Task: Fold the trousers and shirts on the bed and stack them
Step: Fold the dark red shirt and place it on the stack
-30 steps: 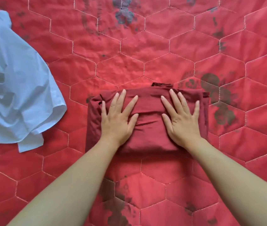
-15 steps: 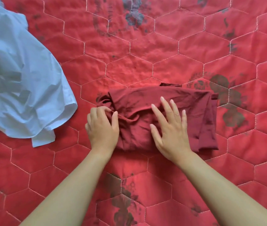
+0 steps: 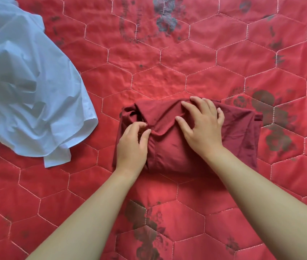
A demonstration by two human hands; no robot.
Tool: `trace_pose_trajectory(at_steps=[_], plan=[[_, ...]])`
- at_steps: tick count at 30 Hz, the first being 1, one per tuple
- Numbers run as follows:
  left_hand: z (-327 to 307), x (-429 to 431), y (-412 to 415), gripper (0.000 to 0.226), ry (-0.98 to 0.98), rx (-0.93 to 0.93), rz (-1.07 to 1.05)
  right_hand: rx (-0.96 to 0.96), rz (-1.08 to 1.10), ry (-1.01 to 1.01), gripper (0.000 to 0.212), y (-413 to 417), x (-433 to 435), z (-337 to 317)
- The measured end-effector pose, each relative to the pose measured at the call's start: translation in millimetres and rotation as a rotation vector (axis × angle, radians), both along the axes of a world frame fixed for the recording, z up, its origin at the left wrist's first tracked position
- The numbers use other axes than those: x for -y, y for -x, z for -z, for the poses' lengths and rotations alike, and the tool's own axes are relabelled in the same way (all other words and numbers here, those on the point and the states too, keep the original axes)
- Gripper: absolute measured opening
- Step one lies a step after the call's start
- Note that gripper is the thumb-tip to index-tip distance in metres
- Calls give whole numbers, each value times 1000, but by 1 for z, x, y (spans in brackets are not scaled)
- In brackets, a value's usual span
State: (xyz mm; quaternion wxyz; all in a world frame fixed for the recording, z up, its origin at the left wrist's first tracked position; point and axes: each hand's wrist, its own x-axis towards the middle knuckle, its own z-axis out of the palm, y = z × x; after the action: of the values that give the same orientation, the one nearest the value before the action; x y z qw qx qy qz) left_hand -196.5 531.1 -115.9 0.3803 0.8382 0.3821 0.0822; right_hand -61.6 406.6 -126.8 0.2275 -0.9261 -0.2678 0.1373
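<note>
No text, label, brand, number or sign can be read anywhere in view. The dark prints (image 3: 272, 113) on the red quilted bed cover (image 3: 149, 72) are faded flower-like patterns, not lettering. The dark red folded garment (image 3: 167, 152) and the pale blue shirt (image 3: 27, 91) show plain fabric only.

The left hand (image 3: 132, 145) pinches the folded red cloth (image 3: 238, 132) on the bed (image 3: 167, 62); the right hand (image 3: 203, 124) rests on it.
</note>
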Motion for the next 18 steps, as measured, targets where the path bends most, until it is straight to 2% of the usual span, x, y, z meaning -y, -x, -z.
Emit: trace_pose_trajectory(at_steps=[4,7,9,12,14,18], plan=[[3,-1,4,8,136,32,-79,9,142,-39,8,-11,-18,-2],[7,-4,6,10,187,-4,-167,37,284,-147,5,-19,-31,-10],[10,-5,9,13,185,-47,-202,67,170,-141,8,-22,-35,-13],[10,-5,9,31,261,-76,-192,12,-132,56,21,-18,-35,-9],[10,-4,9,36,291,-89,-140,-4,-122,46,16,-18,-37,-5],[11,-7,11,21,224,-57,-122,11,11,-101,13,-25,-51,-8]])
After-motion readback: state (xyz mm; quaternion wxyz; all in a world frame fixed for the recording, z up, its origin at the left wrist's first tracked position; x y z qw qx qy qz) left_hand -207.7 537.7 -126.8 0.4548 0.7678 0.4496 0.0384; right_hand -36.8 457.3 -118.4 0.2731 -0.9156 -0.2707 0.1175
